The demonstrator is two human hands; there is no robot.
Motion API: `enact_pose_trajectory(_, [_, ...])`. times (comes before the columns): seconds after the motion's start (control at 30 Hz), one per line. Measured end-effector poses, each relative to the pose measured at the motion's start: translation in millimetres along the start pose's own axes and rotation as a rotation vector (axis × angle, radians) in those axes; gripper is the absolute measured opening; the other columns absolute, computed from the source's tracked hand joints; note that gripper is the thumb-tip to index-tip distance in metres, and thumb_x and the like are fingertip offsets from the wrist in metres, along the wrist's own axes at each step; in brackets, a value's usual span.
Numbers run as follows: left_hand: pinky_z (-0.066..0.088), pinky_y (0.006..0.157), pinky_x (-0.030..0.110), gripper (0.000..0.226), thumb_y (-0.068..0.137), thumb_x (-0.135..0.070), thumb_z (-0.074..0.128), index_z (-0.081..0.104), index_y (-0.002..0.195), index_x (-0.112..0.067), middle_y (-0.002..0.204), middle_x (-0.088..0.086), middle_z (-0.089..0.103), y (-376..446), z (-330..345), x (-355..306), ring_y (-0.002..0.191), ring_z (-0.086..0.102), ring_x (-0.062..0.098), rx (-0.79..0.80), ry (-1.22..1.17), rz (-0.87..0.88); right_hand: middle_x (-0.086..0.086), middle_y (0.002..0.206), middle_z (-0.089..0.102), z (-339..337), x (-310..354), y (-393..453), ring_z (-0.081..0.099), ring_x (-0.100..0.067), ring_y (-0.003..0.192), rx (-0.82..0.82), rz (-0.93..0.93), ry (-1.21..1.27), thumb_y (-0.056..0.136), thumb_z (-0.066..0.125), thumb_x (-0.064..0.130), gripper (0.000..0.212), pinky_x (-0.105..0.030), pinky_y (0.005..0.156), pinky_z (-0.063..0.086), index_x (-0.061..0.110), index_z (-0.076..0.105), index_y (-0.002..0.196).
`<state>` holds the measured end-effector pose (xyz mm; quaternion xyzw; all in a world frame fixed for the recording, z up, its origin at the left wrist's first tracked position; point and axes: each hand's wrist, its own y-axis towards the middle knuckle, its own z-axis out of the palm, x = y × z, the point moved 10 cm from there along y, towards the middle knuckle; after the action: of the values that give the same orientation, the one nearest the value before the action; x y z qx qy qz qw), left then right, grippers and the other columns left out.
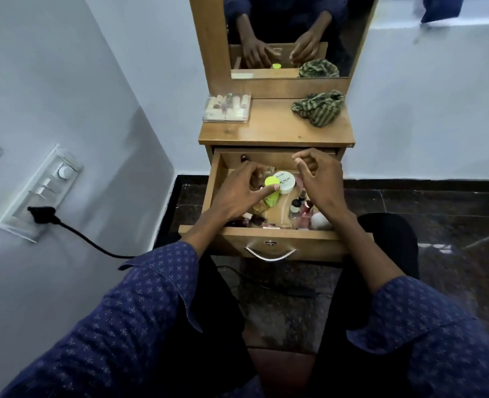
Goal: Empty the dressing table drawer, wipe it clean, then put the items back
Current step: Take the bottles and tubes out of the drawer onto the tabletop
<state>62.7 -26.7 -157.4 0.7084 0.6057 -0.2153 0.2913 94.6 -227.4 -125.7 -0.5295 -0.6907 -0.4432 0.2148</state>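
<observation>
Fingers of your left hand point(239, 193) curl round the neon-green container point(270, 188) inside the open drawer point(266, 234), thumb laid across its lid. Your right hand point(319, 182) hovers over the drawer's right side, fingers loosely curled, holding nothing. Beside the green container sits a white round jar point(287, 182); small bottles point(299, 208) crowd the front. On the tabletop point(272, 127) lie a striped cloth point(319, 107) and a clear case point(227, 107).
</observation>
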Motion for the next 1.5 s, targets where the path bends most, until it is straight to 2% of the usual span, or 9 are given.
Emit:
enact_pose_trajectory(0.1, [0.057,0.087,0.037,0.062,0.081,-0.057,0.083,0.06,0.131,-0.027,0.125,-0.01,0.064,3.0,10.2,-6.0,0.101,0.062,0.007,0.029,0.051,-0.004,0.012,0.094,0.075,-9.3,-17.2,-8.3,0.071,-0.001,0.086,-0.014,0.083,0.069,0.101,0.064,0.019,0.014,-0.021,0.079,0.058,0.02,0.078,0.103])
enact_pose_trajectory(0.23, [0.049,0.105,0.037,0.075,0.085,-0.038,0.086,0.052,0.15,-0.019,0.148,0.004,0.061,2.6,29.9,-6.2,0.13,0.058,0.023,0.105,0.201,0.002,0.011,0.093,0.076,-3.6,-41.7,-14.2,0.068,0.001,0.085,0.031,0.185,0.021,0.098,0.066,0.014,0.014,-0.024,0.08,0.058,0.02,0.079,0.1])
enact_pose_trajectory(0.4, [0.047,0.091,0.029,0.065,0.09,-0.029,0.082,0.055,0.148,-0.021,0.136,0.006,0.069,4.3,31.0,-2.2,0.12,0.065,0.023,0.104,0.182,0.005,0.01,0.099,0.075,26.5,-37.9,3.5,0.067,-0.006,0.089,0.251,0.113,-0.129,0.094,0.073,0.021,0.01,-0.033,0.081,0.058,0.023,0.078,0.103])
enact_pose_trajectory(0.5, [0.046,0.089,0.029,0.061,0.091,-0.029,0.081,0.055,0.146,-0.02,0.134,0.006,0.069,4.3,32.4,-2.2,0.118,0.064,0.022,0.104,0.182,0.007,0.005,0.107,0.076,47.9,-42.9,17.8,0.067,-0.01,0.094,0.456,0.134,-0.277,0.087,0.083,0.022,0.024,-0.037,0.083,0.058,0.021,0.077,0.11])
enact_pose_trajectory(0.7, [0.058,0.086,0.043,0.042,0.094,-0.039,0.076,0.056,0.127,-0.023,0.116,-0.001,0.071,7.2,22.8,6.0,0.101,0.066,0.016,0.004,0.159,-0.021,0.002,0.114,0.07,73.5,-44.7,33.1,0.065,-0.023,0.104,0.634,0.159,-0.557,0.072,0.094,0.04,0.05,-0.039,0.09,0.053,0.027,0.067,0.112])
enact_pose_trajectory(0.93, [0.046,0.061,0.031,0.048,0.098,-0.042,0.072,0.047,0.133,-0.021,0.095,-0.004,0.069,3.0,4.1,-2.7,0.075,0.064,0.012,-0.124,0.167,-0.023,-0.004,0.116,0.067,86.5,-33.2,34.6,0.064,-0.029,0.11,0.62,0.134,-0.733,0.073,0.094,0.041,0.054,-0.041,0.09,0.046,0.02,0.065,0.113])
enact_pose_trajectory(1.17, [0.052,0.059,0.035,0.056,0.099,-0.047,0.069,0.029,0.132,-0.028,0.09,0.001,0.069,-1.8,-10.9,-7.8,0.07,0.067,0.019,-0.206,0.163,-0.04,-0.001,0.111,0.067,82.3,-22.0,33.0,0.063,-0.027,0.106,0.615,0.126,-0.654,0.072,0.093,0.045,0.052,-0.038,0.081,0.04,0.025,0.063,0.11])
enact_pose_trajectory(1.37, [0.052,0.067,0.035,0.049,0.1,-0.046,0.065,0.037,0.134,-0.024,0.104,0.001,0.067,-1.9,-42.4,-20.2,0.082,0.067,0.019,-0.349,0.177,0.049,0.005,0.117,0.062,62.2,0.1,39.6,0.057,-0.02,0.103,0.612,0.082,-0.501,0.075,0.088,0.05,0.052,-0.037,0.082,0.04,0.03,0.063,0.115])
enact_pose_trajectory(1.5, [0.051,0.066,0.034,0.05,0.101,-0.047,0.063,0.035,0.135,-0.024,0.103,0.0,0.069,13.9,-69.5,-20.6,0.079,0.066,0.018,-0.361,0.168,0.061,0.001,0.12,0.069,41.2,35.2,53.5,0.059,-0.022,0.105,0.474,-0.061,-0.437,0.073,0.084,0.056,0.057,-0.034,0.074,0.041,0.03,0.064,0.12])
